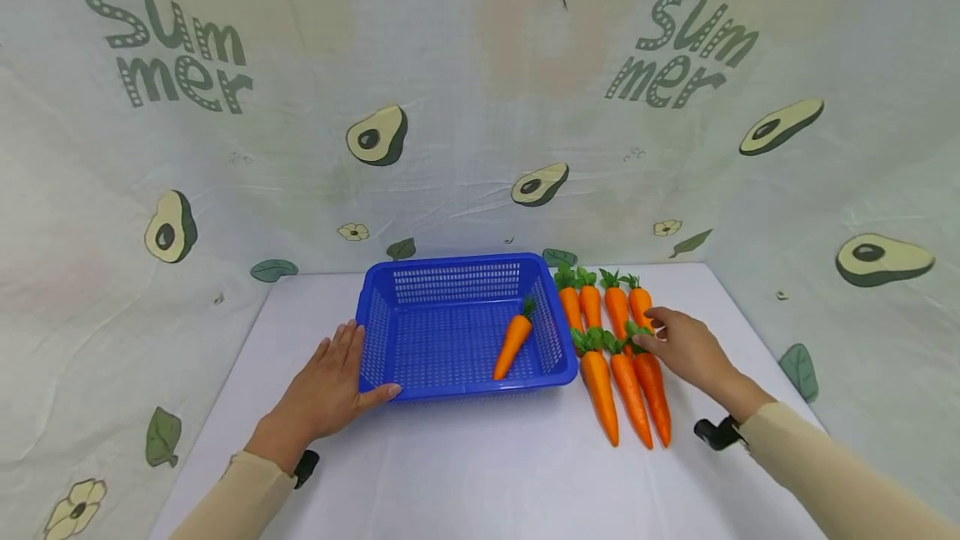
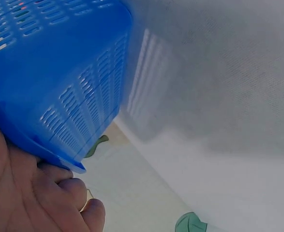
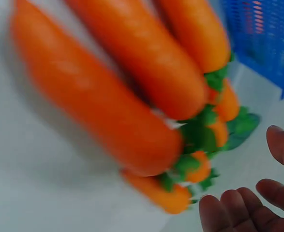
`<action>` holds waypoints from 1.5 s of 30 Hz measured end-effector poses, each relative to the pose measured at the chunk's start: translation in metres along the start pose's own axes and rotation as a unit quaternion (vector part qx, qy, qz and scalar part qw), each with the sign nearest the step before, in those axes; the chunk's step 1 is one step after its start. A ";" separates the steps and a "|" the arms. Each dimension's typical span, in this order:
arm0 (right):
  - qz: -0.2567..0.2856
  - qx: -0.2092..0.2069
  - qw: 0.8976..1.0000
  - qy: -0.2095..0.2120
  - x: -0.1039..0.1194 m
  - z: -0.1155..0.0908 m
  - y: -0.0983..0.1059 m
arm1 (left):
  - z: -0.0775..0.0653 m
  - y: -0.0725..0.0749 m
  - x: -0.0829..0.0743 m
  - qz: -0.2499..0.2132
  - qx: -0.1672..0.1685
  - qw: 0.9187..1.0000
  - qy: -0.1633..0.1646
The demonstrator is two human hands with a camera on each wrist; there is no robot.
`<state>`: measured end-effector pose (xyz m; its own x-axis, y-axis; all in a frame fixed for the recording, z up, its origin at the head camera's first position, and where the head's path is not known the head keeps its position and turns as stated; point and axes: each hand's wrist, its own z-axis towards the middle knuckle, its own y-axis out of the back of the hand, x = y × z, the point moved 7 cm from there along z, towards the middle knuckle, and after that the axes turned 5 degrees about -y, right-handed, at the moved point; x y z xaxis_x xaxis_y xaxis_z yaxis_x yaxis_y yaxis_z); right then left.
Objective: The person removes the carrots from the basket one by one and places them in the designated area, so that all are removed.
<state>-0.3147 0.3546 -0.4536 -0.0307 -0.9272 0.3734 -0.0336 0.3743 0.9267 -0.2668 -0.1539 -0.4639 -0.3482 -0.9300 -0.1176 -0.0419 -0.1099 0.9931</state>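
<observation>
My left hand (image 1: 326, 382) rests against the left front corner of a blue plastic basket (image 1: 472, 390), fingers straight along its side and thumb on the front rim. Seen from the left wrist, the palm (image 2: 21, 193) lies under the basket's rim. Inside the basket is one orange carrot (image 1: 512, 347) with green leaves. My right hand (image 1: 693, 352) hovers over the leafy end of the rightmost front carrot (image 1: 654, 398), thumb and fingers apart. In the right wrist view its fingers (image 3: 233, 212) are loosely bent, with nothing between them.
Two rows of carrots lie right of the basket: three in front, including a middle one (image 1: 630, 398), and several behind, one being a back carrot (image 1: 590, 304). All stand on a white table (image 1: 480, 473). A cloth backdrop (image 1: 450, 48) printed with avocados surrounds the table's back and sides.
</observation>
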 end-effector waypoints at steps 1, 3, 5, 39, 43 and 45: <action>-0.002 -0.008 1.000 0.012 0.011 0.005 0.005 | 0.000 0.000 0.000 -0.001 -0.001 1.000 0.001; -0.005 -0.017 0.999 0.037 0.036 0.015 0.014 | -0.001 0.000 0.001 -0.005 -0.002 1.000 0.003; -0.009 -0.018 0.998 0.060 0.063 0.024 0.021 | -0.002 0.000 0.001 -0.010 -0.006 1.000 0.001; -0.226 0.187 0.887 0.357 0.202 0.080 -0.088 | 0.008 -0.001 0.002 -0.017 0.009 1.000 0.011; -0.233 0.193 0.883 0.360 0.201 0.079 -0.093 | 0.006 -0.003 0.004 -0.022 0.019 0.999 0.019; -0.234 0.188 0.881 0.366 0.203 0.079 -0.095 | 0.003 -0.003 0.006 -0.024 0.018 0.999 0.024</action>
<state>-0.3967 0.1323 -0.4692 0.7228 -0.6910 0.0092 -0.2045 -0.2011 0.9580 -0.2716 -0.1577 -0.4672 -0.2998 -0.9399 -0.1633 -0.0921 -0.1419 0.9856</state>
